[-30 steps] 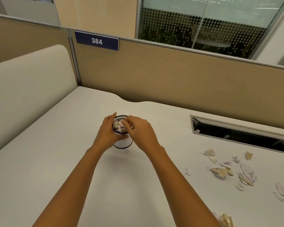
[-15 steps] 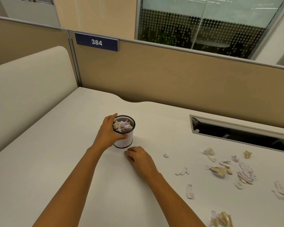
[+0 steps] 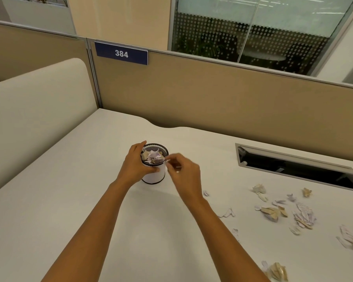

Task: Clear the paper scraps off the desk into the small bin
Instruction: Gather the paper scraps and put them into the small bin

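Head view: left hand curled round small bin. Right hand pinches blurred paper scrap just beside bin rim, 3 o'clock. Loose scraps on desk, 4 o'clock of bin.

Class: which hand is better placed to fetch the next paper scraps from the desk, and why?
Right. The left hand grips the bin, steadying it; the loose scraps lie on the right side of the desk, nearer the right hand, which pinches a small scrap.
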### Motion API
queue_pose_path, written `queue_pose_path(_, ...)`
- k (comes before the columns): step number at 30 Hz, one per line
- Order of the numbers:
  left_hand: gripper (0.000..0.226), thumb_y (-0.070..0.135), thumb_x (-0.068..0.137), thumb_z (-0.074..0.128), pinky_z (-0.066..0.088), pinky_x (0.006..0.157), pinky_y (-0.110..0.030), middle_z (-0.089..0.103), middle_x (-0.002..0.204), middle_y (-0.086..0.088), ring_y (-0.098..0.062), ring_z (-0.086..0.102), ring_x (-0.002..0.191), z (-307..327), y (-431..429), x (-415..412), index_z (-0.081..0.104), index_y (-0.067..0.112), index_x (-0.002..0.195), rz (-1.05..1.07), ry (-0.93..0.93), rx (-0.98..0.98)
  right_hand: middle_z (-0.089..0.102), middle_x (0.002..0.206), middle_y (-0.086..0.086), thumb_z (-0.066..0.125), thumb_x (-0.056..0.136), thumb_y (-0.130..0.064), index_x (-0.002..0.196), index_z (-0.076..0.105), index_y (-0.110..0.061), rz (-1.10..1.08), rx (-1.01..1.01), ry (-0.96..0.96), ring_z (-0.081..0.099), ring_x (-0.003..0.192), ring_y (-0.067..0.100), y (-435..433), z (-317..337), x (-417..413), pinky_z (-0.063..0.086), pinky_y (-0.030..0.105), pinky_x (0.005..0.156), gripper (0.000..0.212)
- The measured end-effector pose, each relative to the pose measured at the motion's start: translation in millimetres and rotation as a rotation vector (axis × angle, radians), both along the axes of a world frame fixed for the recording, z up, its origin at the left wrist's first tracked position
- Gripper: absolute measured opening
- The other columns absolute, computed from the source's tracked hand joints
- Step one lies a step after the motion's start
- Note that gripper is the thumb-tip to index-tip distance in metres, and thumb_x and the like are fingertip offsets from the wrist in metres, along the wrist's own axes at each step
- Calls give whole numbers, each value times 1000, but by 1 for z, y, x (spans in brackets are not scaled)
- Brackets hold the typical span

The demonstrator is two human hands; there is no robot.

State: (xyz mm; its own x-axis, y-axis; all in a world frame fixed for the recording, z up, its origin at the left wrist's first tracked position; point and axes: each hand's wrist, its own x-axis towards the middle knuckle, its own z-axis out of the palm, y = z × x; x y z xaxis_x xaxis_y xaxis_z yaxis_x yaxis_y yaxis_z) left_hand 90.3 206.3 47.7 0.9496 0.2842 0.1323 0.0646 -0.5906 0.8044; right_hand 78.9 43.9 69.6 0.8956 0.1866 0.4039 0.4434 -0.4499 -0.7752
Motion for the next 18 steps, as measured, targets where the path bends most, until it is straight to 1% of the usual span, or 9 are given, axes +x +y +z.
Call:
queue_pose_path(2, 99, 22, 61, 86, 42, 101, -33, 36, 144, -7, -25, 42, 129, 1, -1, 0, 29, 16, 143, 6, 5, 3, 73, 94, 1, 62, 88, -13, 96, 71, -12, -10, 11, -33, 66, 83, 11, 8, 17, 11, 52, 13, 77, 12)
queue_pose_path(3, 99, 22, 61, 86, 42, 101, -34, 37, 144, -8, -26, 43, 128, 1, -1, 0, 29, 15, 143, 11, 7, 3, 73, 98, 4, 60, 89, -11, 98, 71, -10, -3, -29, -26, 66, 87, 13, 13, 23, 17, 53, 16, 80, 15)
queue_pose_path(6, 99, 21, 61, 86, 42, 100, -32, 37, 143, -7, -26, 44, 127, 1, -1, 0, 29, 15, 142, 10, 4, -21, 69, 114, 10, 51, 93, -9, 110, 69, -9, 74, -323, 27, 64, 101, 22, 30, 30, 31, 50, 25, 90, 25)
queue_pose_path(8, 99, 20, 61, 86, 41, 100, -32, 38, 143, -6, -25, 45, 127, 1, -1, 0, 29, 16, 142, 8, -4, -50, 66, 121, 9, 47, 95, -10, 118, 65, -12, 135, -429, 39, 63, 107, 24, 38, 30, 34, 49, 28, 94, 30)
queue_pose_path(10, 98, 17, 63, 84, 41, 100, -32, 39, 144, -6, -25, 45, 127, 0, -1, 0, 28, 18, 143, 8, -12, -85, 63, 127, 5, 43, 96, -14, 124, 60, -16, 208, -484, -14, 60, 112, 23, 41, 28, 33, 47, 29, 95, 33)
queue_pose_path(12, 95, 14, 67, 81, 39, 100, -31, 39, 144, -6, -24, 44, 128, -3, 1, 0, 26, 19, 144, 1, -19, -106, 60, 131, 3, 36, 97, -18, 127, 57, -17, 318, -638, -99, 57, 117, 23, 43, 24, 33, 44, 33, 98, 36)
queue_pose_path(14, 90, 10, 73, 76, 37, 99, -29, 38, 145, -5, -24, 42, 129, -4, 3, 0, 24, 21, 145, 0, -17, -104, 50, 142, 4, 27, 100, -23, 135, 47, -18, 405, -833, -94, 46, 130, 23, 43, 19, 33, 33, 37, 109, 41)
queue_pose_path(16, 84, 10, 77, 72, 36, 98, -27, 37, 145, -5, -23, 43, 128, -6, 4, 1, 25, 22, 145, 5, -17, -99, 35, 152, 3, 17, 102, -29, 144, 34, -18, 438, -935, -22, 30, 141, 23, 43, 16, 34, 21, 38, 116, 47)
queue_pose_path(18, 81, 12, 79, 70, 36, 96, -26, 38, 144, -6, -23, 44, 126, -6, 4, 2, 25, 22, 145, 8, -17, -96, 33, 153, 3, 14, 102, -31, 143, 36, -19, 443, -954, 11, 29, 142, 25, 46, 15, 36, 24, 39, 115, 49)
